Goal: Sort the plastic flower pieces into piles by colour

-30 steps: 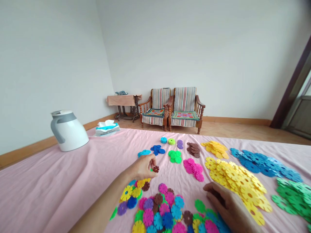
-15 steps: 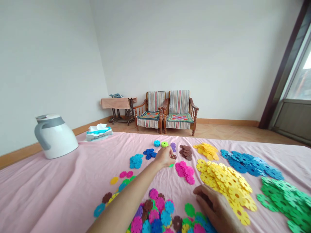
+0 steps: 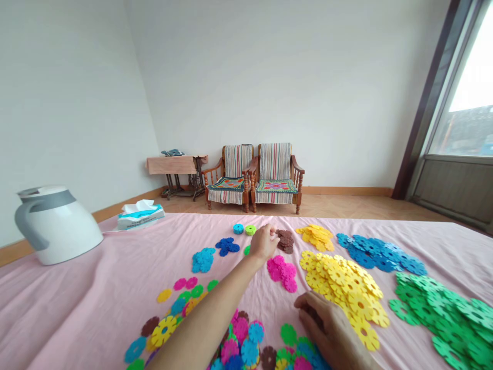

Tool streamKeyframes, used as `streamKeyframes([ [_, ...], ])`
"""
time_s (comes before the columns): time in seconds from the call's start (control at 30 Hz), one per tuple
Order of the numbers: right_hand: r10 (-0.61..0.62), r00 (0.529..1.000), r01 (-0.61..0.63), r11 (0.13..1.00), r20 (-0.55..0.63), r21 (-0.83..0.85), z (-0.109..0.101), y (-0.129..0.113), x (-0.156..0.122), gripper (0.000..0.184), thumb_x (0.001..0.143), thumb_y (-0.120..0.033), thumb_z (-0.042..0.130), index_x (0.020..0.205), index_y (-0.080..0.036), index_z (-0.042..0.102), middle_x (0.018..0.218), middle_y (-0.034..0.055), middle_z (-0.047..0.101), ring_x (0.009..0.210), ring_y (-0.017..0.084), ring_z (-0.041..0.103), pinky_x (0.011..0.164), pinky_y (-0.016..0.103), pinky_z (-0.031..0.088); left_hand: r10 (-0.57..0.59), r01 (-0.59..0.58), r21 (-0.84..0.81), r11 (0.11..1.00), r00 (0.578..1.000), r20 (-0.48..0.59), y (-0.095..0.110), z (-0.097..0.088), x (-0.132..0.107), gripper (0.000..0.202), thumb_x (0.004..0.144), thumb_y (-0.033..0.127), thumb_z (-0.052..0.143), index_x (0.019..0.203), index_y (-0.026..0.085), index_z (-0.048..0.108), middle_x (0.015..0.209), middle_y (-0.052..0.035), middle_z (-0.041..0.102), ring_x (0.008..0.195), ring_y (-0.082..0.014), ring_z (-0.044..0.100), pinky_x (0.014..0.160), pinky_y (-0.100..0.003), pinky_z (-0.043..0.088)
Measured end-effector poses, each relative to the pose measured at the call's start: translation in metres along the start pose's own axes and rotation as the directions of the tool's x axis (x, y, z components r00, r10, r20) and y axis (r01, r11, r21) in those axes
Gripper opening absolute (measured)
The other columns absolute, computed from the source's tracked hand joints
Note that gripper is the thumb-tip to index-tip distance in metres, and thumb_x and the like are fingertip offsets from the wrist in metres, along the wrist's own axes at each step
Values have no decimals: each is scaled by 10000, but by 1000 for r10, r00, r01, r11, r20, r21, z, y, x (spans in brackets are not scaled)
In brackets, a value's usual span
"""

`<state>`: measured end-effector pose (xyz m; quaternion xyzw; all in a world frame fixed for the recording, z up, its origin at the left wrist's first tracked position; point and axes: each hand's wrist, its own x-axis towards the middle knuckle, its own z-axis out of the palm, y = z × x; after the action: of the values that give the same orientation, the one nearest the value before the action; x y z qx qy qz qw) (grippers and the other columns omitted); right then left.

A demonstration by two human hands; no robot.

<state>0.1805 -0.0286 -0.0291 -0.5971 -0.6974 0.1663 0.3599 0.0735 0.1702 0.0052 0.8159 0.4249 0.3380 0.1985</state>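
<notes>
My left hand (image 3: 264, 244) reaches to the left edge of a small pile of brown flower-shaped discs (image 3: 285, 241). Its thumb and forefinger are slightly apart, and no disc shows clearly between them. Just in front of it lie pink discs (image 3: 282, 272). My right hand (image 3: 323, 321) rests loosely curled, thumb apart from the fingers, with nothing visible in it. It is between the large heap of yellow discs (image 3: 342, 282) and the mixed-colour discs (image 3: 246, 341), partly covering the mixed ones. A green disc (image 3: 247, 250) shows beside my left wrist.
Blue discs (image 3: 379, 253) and green discs (image 3: 447, 313) lie at the right, orange-yellow discs (image 3: 316, 236) at the back. Light blue (image 3: 203, 259), dark blue (image 3: 227, 246) and lime discs (image 3: 250, 230) sit left of centre. A white jug (image 3: 65, 226) and tissue box (image 3: 140, 216) stand far left.
My left hand has moved to the brown pile; the brown disc that was in its fingers no longer shows there. The view has turned slightly right. My right hand keeps its curled pose.
</notes>
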Motion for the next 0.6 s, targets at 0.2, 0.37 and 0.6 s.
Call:
streamKeyframes([
  [0.2, 13, 1000, -12, 999, 19, -39, -1, -1, -1, 250, 880, -336, 385, 870, -202, 597, 828, 38, 657, 787, 179, 617, 702, 283, 467, 51, -48, -32, 998, 992, 114, -15, -87, -72, 179, 714, 204, 581, 887, 186, 625, 905, -37, 663, 740, -153, 605, 667, -249, 458],
  [0.37, 15, 999, -13, 999, 40, -47, -2, -2, -2, 263, 893, -356, 370, 879, -206, 585, 852, 44, 659, 809, 185, 619, 720, 295, 471, -109, 92, 89, 992, 970, 215, -40, -183, -139, 219, 656, 240, 623, 869, 222, 670, 872, -13, 650, 767, -171, 574, 632, -225, 427],
  [0.6, 16, 999, -15, 999, 27, -38, 0, 2, -2, 264, 881, -381, 398, 875, -217, 606, 856, 50, 676, 817, 195, 628, 732, 293, 485, -292, 250, 170, 953, 909, 298, -60, -242, -191, 246, 589, 158, 598, 822, 218, 647, 743, 18, 594, 640, -146, 523, 573, -212, 399],
])
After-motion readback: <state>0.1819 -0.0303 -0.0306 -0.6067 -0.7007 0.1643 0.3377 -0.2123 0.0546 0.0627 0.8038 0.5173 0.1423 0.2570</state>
